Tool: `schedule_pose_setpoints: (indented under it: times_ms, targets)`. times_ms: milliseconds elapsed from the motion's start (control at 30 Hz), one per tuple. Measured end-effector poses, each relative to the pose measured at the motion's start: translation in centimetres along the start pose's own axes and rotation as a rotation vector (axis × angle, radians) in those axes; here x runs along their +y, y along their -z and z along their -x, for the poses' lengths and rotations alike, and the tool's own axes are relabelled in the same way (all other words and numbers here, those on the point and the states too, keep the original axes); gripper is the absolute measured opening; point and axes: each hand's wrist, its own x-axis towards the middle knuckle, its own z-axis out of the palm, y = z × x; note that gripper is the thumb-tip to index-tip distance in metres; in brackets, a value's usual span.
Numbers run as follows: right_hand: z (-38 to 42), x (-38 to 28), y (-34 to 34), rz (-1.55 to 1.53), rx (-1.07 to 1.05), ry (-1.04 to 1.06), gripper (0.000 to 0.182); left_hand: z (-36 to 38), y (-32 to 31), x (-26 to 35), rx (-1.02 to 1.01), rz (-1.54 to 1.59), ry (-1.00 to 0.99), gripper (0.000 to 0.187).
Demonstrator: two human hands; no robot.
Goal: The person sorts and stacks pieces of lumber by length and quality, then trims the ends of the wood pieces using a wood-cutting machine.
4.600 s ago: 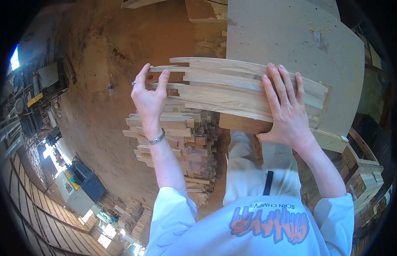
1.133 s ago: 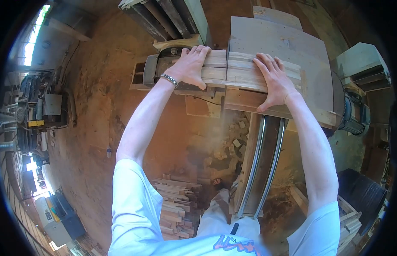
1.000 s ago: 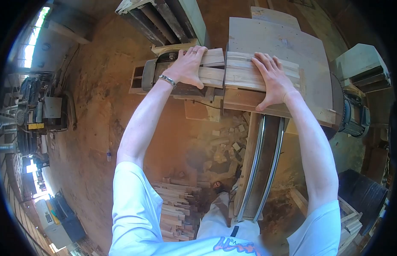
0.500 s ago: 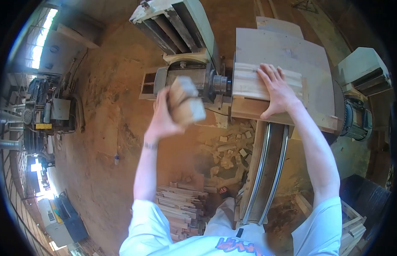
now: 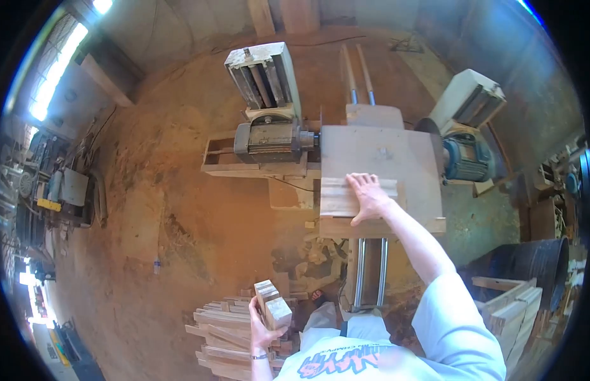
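Note:
My left hand [image 5: 266,331] is wrapped round several short wooden blocks [image 5: 273,306], held together above the pile of wooden strips [image 5: 220,336] on the floor. Flat on the sliding table [image 5: 412,155] lie some pale wooden pieces [image 5: 338,198] side by side. Across their top rests my right hand [image 5: 371,198], fingers spread and thumb toward the table's near edge. A wooden fence [image 5: 396,227] runs along that edge, just in front of the thumb.
A grey motor [image 5: 271,141] with a shaft faces the table's left side. On the right are a dark circular blade [image 5: 428,127] and a blue motor [image 5: 467,157]. Two metal rails [image 5: 371,273] run toward me below the table. Offcuts [image 5: 315,254] litter the floor; a wooden crate [image 5: 514,311] stands right.
The sliding table, with the wooden pieces and my right hand on it, has come back toward me past the motors. My left hand has carried the blocks down from beside the grey motor.

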Motion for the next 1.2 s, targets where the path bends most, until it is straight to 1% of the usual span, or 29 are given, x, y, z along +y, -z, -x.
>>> schedule_pose_setpoints:
  times_ms: [67, 100, 133, 200, 233, 267, 300, 333, 400, 433, 533, 567, 633, 667, 733, 800, 867, 900, 967, 1000, 1067, 1167, 1200]
  targets:
    - [1.3, -2.0, -0.8, 0.052, -0.092, -0.023, 0.139, 1.7, 0.1, 0.9, 0.014, 0.091, 0.01, 0.12]
    - [1.6, -2.6, -2.2, 0.069, -0.097, -0.014, 0.137, 2.0, 0.1, 1.0, 0.016, 0.139, 0.003, 0.12]
    - [2.9, -4.0, -1.6, 0.064, -0.131, 0.007, 0.134, 2.3, -0.1, 1.1, 0.011, 0.19, -0.004, 0.12]
    - [5.8, -5.8, -3.4, -0.028, -0.063, 0.045, 0.127, 2.7, -0.5, 1.6, 0.032, 0.196, 0.0, 0.128]
    - [7.2, -6.5, -4.4, -0.087, -0.001, 0.078, 0.122, 3.0, -0.4, 1.4, 0.043, 0.146, -0.035, 0.128]
    - [8.1, -7.1, -4.8, -0.171, 0.004, 0.12, 0.117, 2.9, 0.3, 1.3, 0.049, 0.097, -0.07, 0.128]
    - [8.8, -7.8, -5.6, -0.164, 0.004, 0.124, 0.115, 3.1, 1.5, 0.0, -0.001, 0.135, -0.176, 0.119]
    - [10.6, -8.8, -6.0, -0.219, 0.07, 0.166, 0.116, 0.9, 1.2, 0.0, -0.101, 0.177, -0.308, 0.11]
    - [13.0, -10.1, -4.3, -0.286, 0.109, 0.151, 0.121, 1.4, -0.8, 4.2, -0.111, 0.238, -0.318, 0.11]
    - [15.6, -10.7, -3.0, -0.384, 0.211, 0.163, 0.122, 1.9, -1.3, 5.2, -0.105, 0.261, -0.309, 0.109]
    - [21.6, -11.5, -2.1, -0.666, 0.399, -0.006, 0.12, 0.9, -3.0, 6.7, -0.109, 0.362, -0.267, 0.105]
    - [23.6, -10.7, -3.4, -0.791, 0.5, -0.023, 0.125, 0.5, -4.0, 7.2, -0.118, 0.391, -0.25, 0.104]
    - [29.4, -9.5, -6.4, -1.012, 0.651, -0.196, 0.128, 0.1, -6.4, 7.8, -0.151, 0.457, -0.215, 0.102]
    - [32.5, -9.1, -8.4, -1.122, 0.732, -0.284, 0.129, 0.0, -7.8, 7.9, -0.179, 0.48, -0.194, 0.101]
    - [38.6, -7.9, -13.7, -1.454, 0.846, -0.429, 0.13, -0.3, -11.3, 8.3, -0.233, 0.525, -0.156, 0.098]
    - [46.9, -8.1, -14.7, -1.659, 1.0, -0.53, 0.127, 0.2, -15.9, 8.3, -0.295, 0.574, -0.104, 0.096]
    - [53.7, -7.9, -19.2, -1.7, 1.205, -0.663, 0.12, 1.5, -21.4, 8.2, -0.37, 0.623, -0.033, 0.093]
    - [57.7, -7.0, -19.8, -1.661, 1.272, -0.697, 0.12, 2.2, -24.1, 8.0, -0.414, 0.648, 0.009, 0.092]
    - [63.4, -7.9, -20.9, -1.628, 1.415, -0.776, 0.119, 2.7, -29.0, 6.9, -0.521, 0.638, 0.067, 0.09]
    - [66.0, -7.9, -20.3, -1.598, 1.485, -0.792, 0.119, 2.0, -31.6, 5.7, -0.587, 0.587, 0.061, 0.084]
    - [70.3, -7.6, -19.8, -1.596, 1.599, -0.786, 0.12, 1.1, -36.7, 3.5, -0.719, 0.491, 0.043, 0.072]
    - [74.4, -6.8, -20.6, -1.53, 1.761, -0.825, 0.12, 4.5, -46.0, 5.6, -0.792, 0.38, 0.198, 0.063]
    - [75.4, -6.6, -21.1, -1.58, 1.832, -0.833, 0.118, 5.6, -49.7, 6.3, -0.829, 0.358, 0.216, 0.059]
